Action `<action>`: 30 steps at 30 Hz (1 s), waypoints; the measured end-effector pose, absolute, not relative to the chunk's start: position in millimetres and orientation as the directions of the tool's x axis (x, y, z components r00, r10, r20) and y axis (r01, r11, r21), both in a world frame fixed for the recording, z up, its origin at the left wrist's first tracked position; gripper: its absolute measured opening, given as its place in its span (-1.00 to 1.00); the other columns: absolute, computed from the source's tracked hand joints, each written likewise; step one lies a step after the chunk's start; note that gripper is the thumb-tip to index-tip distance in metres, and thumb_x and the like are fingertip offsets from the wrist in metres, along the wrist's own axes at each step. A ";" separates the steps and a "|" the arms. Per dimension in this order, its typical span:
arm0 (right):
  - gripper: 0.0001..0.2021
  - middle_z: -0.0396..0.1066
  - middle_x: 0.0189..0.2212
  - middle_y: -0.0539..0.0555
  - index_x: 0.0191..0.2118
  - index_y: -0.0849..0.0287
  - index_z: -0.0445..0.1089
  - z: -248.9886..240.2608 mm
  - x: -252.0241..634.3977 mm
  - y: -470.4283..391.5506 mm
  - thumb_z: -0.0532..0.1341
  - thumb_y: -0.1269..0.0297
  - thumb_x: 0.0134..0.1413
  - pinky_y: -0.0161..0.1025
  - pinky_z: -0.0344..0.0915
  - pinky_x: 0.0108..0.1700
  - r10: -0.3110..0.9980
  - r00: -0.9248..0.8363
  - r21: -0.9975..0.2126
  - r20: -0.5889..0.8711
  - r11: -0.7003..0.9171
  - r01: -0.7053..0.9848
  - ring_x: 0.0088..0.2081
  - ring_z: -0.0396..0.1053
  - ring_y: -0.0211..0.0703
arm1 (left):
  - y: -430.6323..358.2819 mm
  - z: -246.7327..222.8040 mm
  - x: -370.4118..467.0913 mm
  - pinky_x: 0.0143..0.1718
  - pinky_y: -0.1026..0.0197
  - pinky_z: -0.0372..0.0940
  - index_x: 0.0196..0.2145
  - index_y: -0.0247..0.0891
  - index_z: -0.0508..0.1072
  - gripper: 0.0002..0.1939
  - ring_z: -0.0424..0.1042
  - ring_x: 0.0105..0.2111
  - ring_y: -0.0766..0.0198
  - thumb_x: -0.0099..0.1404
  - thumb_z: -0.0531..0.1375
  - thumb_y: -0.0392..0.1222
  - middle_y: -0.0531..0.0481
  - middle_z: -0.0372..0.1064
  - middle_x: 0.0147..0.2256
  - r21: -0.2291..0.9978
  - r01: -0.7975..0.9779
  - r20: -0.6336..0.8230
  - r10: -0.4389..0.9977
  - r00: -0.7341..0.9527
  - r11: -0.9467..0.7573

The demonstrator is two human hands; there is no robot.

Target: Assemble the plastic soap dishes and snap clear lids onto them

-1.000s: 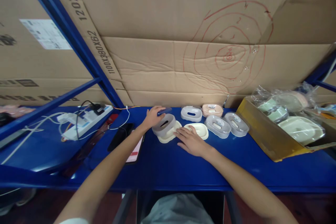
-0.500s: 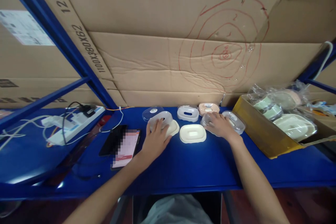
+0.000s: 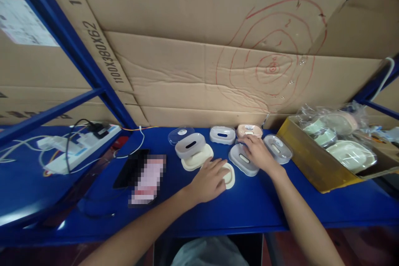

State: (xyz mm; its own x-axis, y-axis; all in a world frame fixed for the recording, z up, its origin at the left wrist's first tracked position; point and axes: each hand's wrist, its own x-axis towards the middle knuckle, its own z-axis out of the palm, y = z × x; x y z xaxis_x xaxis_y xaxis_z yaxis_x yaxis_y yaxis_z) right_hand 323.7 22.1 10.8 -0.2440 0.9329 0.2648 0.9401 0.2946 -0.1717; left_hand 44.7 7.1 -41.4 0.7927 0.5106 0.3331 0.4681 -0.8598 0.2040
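My left hand (image 3: 208,179) rests with fingers stretched over a cream oval soap dish part (image 3: 230,176), which it partly covers. My right hand (image 3: 258,150) has its fingers curved on the far right edge of a grey soap dish part (image 3: 245,161) with a pale slot in its middle. Left of these, a translucent slotted insert (image 3: 190,144) leans on another cream oval part (image 3: 199,158). A clear lid (image 3: 178,134) lies behind it. At the back stand a white slotted dish (image 3: 222,134) and a peach dish (image 3: 247,129). A clear-covered grey dish (image 3: 278,148) lies right of my right hand.
On the right, a yellow-sided carton (image 3: 307,166) holds several bagged dishes. Two phones lie at the left, one black (image 3: 129,168), one with a lit, blurred screen (image 3: 149,178). A power strip (image 3: 90,147) with cables is farther left. Cardboard (image 3: 174,79) closes off the back.
My left hand has left the translucent insert and moved right onto the cream part, now turned and nearer me. The grey part under my right hand has shifted nearer and left.
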 end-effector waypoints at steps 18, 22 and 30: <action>-0.59 0.59 0.14 0.16 0.35 0.04 0.39 8.5 292.8 8.8 0.02 0.15 0.58 -0.03 0.47 0.12 0.862 -0.377 -0.315 0.338 0.481 0.818 0.10 0.58 0.05 | -1.8 -36.5 47.0 0.36 -0.31 0.18 0.25 -0.17 0.43 -0.62 0.24 0.40 -0.16 0.54 0.17 -0.14 -0.33 0.17 0.42 0.095 0.456 0.408 0.452 0.793 -0.885; -0.65 0.57 0.18 0.12 0.23 0.01 0.52 -1.0 289.6 18.3 0.10 0.14 0.55 0.01 0.37 0.29 0.826 -0.428 -0.275 0.367 0.536 0.798 0.22 0.50 0.01 | 0.0 -43.2 43.8 0.34 -0.23 0.20 0.04 -0.15 0.54 -0.76 0.44 0.22 -0.06 0.49 0.25 -0.04 -0.22 0.43 0.22 0.144 0.405 0.392 0.428 0.814 -0.903; -0.46 0.31 0.38 0.37 0.45 0.16 0.26 -10.8 354.3 63.7 0.01 0.09 0.51 0.37 0.10 0.39 0.900 -0.105 -0.197 0.422 0.204 0.959 0.42 0.22 0.27 | -0.4 -44.6 45.0 0.30 -0.19 0.20 -0.08 -0.15 0.55 -0.54 0.45 0.16 -0.10 0.30 0.41 0.25 -0.17 0.48 0.14 0.163 0.345 0.418 0.381 0.824 -0.925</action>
